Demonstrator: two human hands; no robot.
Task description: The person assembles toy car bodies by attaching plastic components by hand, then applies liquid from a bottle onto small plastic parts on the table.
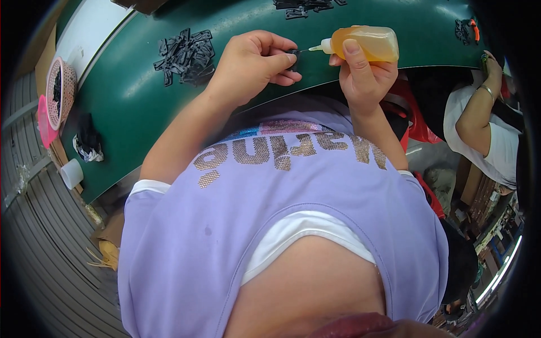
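Observation:
Between the thumb and fingers of my left hand (256, 62) is a small black plastic part (292, 52), mostly covered by the fingertips. My right hand (366, 73) is wrapped round a clear squeeze bottle (369, 44) of amber liquid, tipped on its side. The bottle's thin needle tip (309, 49) points left and reaches the black part, or very close to it; I cannot tell if they touch. A heap of similar black parts (186, 56) lies on the green table left of my left hand.
The green table (129, 112) curves round in front of me. More black parts (307, 7) lie at its far side. At the left stand a pink basket (61, 93), a dark cloth (88, 138) and a white cup (71, 173). A co-worker's arm (484, 104) is at the right.

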